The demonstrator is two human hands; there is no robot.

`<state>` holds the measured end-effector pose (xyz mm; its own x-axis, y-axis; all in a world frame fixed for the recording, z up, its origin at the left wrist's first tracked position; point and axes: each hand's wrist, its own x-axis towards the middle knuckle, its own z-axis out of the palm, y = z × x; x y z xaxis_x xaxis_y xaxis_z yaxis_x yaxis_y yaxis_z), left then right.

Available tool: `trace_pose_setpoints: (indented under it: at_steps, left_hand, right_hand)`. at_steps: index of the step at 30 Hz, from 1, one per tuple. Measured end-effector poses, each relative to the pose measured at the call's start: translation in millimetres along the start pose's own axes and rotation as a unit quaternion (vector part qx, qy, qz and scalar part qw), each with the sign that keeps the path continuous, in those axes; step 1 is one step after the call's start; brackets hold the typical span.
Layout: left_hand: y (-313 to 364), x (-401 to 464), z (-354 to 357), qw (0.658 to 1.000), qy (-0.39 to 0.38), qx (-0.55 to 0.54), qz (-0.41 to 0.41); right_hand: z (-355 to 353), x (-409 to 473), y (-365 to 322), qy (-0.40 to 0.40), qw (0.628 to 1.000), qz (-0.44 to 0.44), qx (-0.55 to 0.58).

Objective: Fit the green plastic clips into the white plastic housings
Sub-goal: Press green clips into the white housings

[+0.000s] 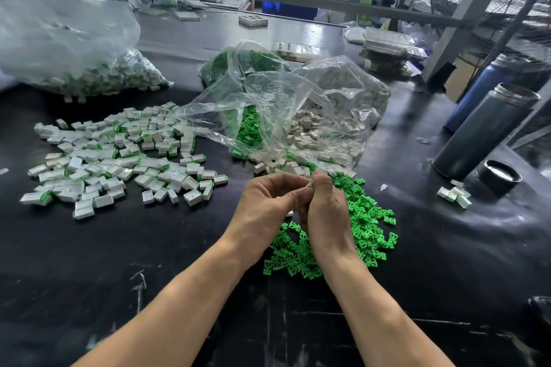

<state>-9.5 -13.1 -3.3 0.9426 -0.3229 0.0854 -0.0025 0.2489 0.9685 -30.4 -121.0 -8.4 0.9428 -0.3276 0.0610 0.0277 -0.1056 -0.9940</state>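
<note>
Left hand (269, 202) and right hand (323, 205) meet fingertip to fingertip above the black bench (149, 262), pinching 1 small green plastic clip (311, 184); its long axis cannot be told. Beneath: loose green clips (366, 226). Left: finished white plastic housings (113, 164). Beyond: clear plastic bags (298, 110) of parts.

Three clear plastic bags hold parts: one of green clips (243, 64), one of white housings (325, 116) just right of it, and one of fitted housings (98, 74) far left of it. Loose green clips (366, 226) and fitted pieces (119, 158) lie in heaps too many to count. Two dark flasks (483, 131) stand far right of it, one black cap (499, 177) beside them.
</note>
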Motion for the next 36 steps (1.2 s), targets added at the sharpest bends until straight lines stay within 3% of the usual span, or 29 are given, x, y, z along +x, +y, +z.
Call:
trace_pose_setpoints:
  at_steps: [10, 16, 26, 30, 36]
  left_hand:
    - [-7.1, 0.3, 2.4, 1.000, 0.000, 0.025, 0.012]
    - [-7.2, 0.3, 0.7, 0.999, 0.018, 0.028, 0.008]
    - [1.8, -0.3, -2.6, 0.999, 0.032, 0.008, -0.004]
    - [0.3, 4.5, -10.1, 0.995, 0.076, 0.061, 0.001]
    - [2.7, 3.2, -15.6, 0.993, 0.067, 0.095, 0.011]
  right_hand:
    - [4.9, 5.5, 6.8, 0.101, 0.992, -0.015, -0.067]
    - [10.1, 7.4, 8.0, 0.123, 0.986, -0.026, -0.105]
    - [1.3, 4.8, 6.3, 0.058, 0.997, -0.003, -0.048]
    - [-16.0, 7.4, 0.4, 0.071, 0.996, -0.045, -0.042]
    - [-22.1, 4.6, -4.9, -0.003, 0.996, -0.077, -0.051]
